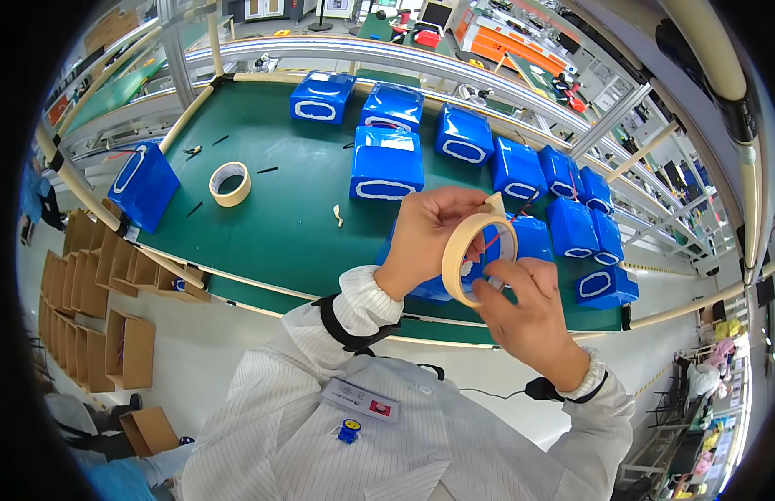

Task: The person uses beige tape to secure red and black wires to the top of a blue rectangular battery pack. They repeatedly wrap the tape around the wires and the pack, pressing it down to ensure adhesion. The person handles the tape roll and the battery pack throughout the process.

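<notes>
A roll of beige masking tape (456,259) is held up over the near edge of the bench. My right hand (527,305) grips the roll from the right, its fingers reaching into the ring. On the other side my left hand (429,224) is closed, pinching the loose tape end at the top of the roll. Behind and below the hands lie shrink-wrapped blue battery packs, one of them a pack (533,240) just right of the roll. Thin red and black wires show near the ring. My hands partly hide another blue pack under them.
Several more blue packs (388,163) stand on the green bench (270,134), with one pack (145,185) at its left end. A second tape roll (230,184) lies among small black pieces. Cardboard boxes (128,346) stand on the floor at left, near another person. Pale rails edge the bench.
</notes>
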The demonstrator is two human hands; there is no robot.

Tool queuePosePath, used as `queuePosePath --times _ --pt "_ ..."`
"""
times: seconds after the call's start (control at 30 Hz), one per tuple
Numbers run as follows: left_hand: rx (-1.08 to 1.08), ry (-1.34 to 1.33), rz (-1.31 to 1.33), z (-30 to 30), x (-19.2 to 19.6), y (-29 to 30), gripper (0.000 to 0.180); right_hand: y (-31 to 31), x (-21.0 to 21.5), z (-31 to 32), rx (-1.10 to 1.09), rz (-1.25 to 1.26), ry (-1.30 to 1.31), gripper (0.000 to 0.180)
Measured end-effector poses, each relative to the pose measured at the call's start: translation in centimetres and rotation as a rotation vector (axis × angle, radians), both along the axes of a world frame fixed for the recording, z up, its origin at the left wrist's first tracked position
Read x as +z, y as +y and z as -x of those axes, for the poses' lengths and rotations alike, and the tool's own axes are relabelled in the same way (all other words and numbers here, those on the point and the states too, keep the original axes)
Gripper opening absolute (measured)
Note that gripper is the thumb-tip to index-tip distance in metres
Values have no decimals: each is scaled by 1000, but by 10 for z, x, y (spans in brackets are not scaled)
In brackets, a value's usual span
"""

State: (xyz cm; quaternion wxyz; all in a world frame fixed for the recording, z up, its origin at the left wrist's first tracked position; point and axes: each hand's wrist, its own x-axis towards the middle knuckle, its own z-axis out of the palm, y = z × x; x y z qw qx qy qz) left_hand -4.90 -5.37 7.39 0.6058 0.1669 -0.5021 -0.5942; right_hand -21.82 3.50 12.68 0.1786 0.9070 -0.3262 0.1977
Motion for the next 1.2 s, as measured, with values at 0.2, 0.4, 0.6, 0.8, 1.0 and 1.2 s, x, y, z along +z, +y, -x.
queuePosePath --times 0.2,0.4,0.6,0.8,1.0,1.2 --pt "104 -72 144 7 2 6 19 8 57 -17 94 -388 -410 28" --pt "53 -123 327 5 5 6 22 -16 107 -37 49 -682 -352 18" --pt "-159 -192 123 -1 19 14 18 -71 126 -60 -120 -953 -241 32" --pt "-182 -173 146 -4 6 10 19 -96 113 -57 -255 -1088 -461 40" --pt "-213 -116 95 -13 6 10 22 -111 99 -21 -53 -1304 -451 44" --pt "-253 -107 84 -21 0 4 20 -109 86 2 78 -907 19 40"
